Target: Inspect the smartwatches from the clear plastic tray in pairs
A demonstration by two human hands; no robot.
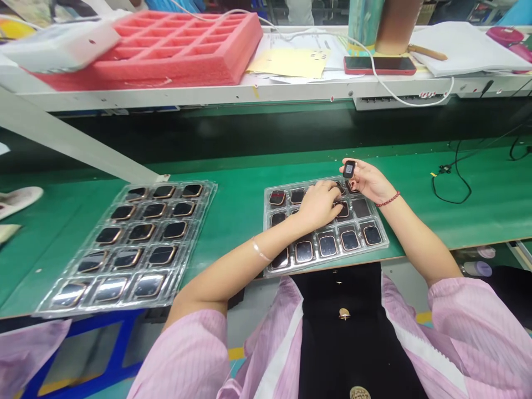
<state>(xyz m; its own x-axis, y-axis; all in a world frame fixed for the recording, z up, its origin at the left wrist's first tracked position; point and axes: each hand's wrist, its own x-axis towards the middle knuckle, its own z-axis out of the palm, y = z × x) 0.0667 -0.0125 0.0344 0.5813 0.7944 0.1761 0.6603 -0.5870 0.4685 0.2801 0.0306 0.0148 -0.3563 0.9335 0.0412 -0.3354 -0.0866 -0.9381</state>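
Note:
A clear plastic tray [270,266] in front of me holds rows of square, dark-faced watch bodies with gold-coloured rims. My left hand [318,205] reaches over it, fingers apart and bent down, with fingertips at a watch body [343,209] and the one behind it. Whether it grips either is unclear. Above the tray's far right corner, my right hand [369,180] pinches a small dark watch body [349,169] upright, a pale square pattern showing on it. One pocket [361,208] on the right side shows no gold rim.
Stacked clear trays [189,266] with more watch bodies lie to the left on the green bench [236,221], near a slanted white post [83,136]. A black cable [457,172] lies at right. The shelf [291,91] carries red foam [233,55], papers, and a phone [380,65].

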